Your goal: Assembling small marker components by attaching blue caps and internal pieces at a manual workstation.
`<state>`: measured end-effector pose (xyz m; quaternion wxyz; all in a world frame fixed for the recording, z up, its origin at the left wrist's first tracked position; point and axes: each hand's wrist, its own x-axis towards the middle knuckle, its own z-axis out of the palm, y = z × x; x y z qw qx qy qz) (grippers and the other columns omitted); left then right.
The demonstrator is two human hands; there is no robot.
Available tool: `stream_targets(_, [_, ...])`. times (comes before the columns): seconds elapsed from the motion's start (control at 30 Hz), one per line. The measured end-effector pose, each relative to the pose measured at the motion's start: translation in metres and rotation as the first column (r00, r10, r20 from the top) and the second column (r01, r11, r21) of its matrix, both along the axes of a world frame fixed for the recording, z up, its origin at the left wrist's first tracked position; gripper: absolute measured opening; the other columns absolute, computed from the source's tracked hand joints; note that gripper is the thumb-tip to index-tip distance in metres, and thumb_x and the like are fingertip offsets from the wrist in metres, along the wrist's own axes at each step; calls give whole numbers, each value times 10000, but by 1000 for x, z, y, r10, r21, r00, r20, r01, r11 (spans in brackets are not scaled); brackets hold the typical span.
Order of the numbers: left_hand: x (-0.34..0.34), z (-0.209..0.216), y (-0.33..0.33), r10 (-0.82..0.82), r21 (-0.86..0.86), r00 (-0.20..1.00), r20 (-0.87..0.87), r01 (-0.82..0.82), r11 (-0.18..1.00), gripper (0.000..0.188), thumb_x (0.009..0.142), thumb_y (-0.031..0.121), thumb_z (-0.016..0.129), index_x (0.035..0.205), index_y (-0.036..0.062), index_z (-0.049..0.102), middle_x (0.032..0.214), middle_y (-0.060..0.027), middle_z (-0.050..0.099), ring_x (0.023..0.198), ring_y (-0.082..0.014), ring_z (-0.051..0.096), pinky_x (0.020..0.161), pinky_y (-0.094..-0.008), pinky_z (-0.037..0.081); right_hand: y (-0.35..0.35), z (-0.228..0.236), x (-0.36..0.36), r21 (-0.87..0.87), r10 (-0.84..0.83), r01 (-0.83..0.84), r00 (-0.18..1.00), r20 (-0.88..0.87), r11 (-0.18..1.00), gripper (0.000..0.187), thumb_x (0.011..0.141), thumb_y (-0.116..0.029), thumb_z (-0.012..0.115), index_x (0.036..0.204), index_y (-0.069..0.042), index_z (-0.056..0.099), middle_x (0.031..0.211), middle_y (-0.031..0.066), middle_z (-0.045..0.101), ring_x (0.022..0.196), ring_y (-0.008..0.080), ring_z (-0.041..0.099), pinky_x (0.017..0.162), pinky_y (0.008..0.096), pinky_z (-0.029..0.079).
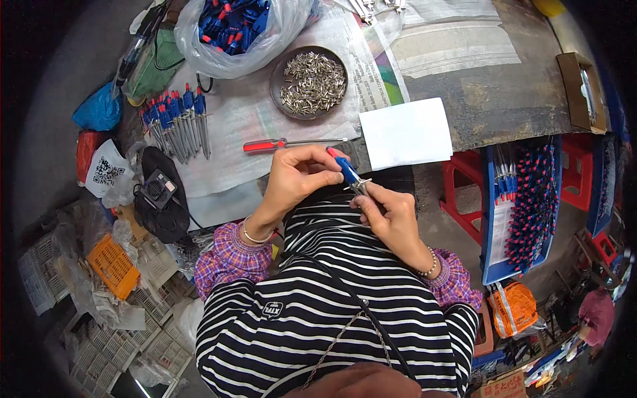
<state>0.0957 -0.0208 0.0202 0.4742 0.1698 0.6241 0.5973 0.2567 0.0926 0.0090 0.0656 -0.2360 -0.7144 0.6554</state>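
Just above my lap I hold a small tool with a blue handle, a red tip and a metal end [348, 171]. The thumb and fingers of my left hand [300, 178] pinch its blue handle near the red tip. My right hand [390, 215] is closed on the metal end, whose lower part the fingers hide. Beyond them on the table lies a screwdriver [265, 145] with a red handle. A round dark dish [273, 93] full of small silver metal pins [312, 83] stands farther back. White paper [406, 134] lies to the right of it.
Similar blue-handled tools with long metal blades [179, 123] lie at the left. A clear plastic bag [189, 40] holds many blue and red pieces. At my right, a blue tray [499, 249] with rows of these tools sits by red stools [464, 192]. An orange crate [113, 265] stands lower left.
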Motion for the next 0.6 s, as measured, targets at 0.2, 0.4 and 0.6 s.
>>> stream_targets(0.2, [3,-5,-4,27,66,999,-31,-25,998,149,704,-132,672,820,-45,641,958,-169,650,881,-190,632,818,-306,523,-3,-5,2,60,49,-50,998,27,997,125,846,-31,583,936,29,646,642,92,635,501,115,610,463,234,461])
stream_targets(0.4, [-2,-6,-2,-21,38,1000,-21,22,999,147,714,-127,674,826,-40,634,976,-165,648,874,-177,636,810,-289,533,-4,-6,3,125,15,-13,1000,-13,992,160,829,-12,597,978,25,643,654,96,639,499,129,611,463,246,463])
stream_targets(0.6, [0,-5,0,46,57,993,109,-53,997,257,718,-117,669,926,0,574,992,-172,641,886,-181,639,810,-278,535,-3,-3,1,161,1,7,999,-47,987,178,819,-6,604,991,23,642,655,112,635,495,153,611,457,258,450])
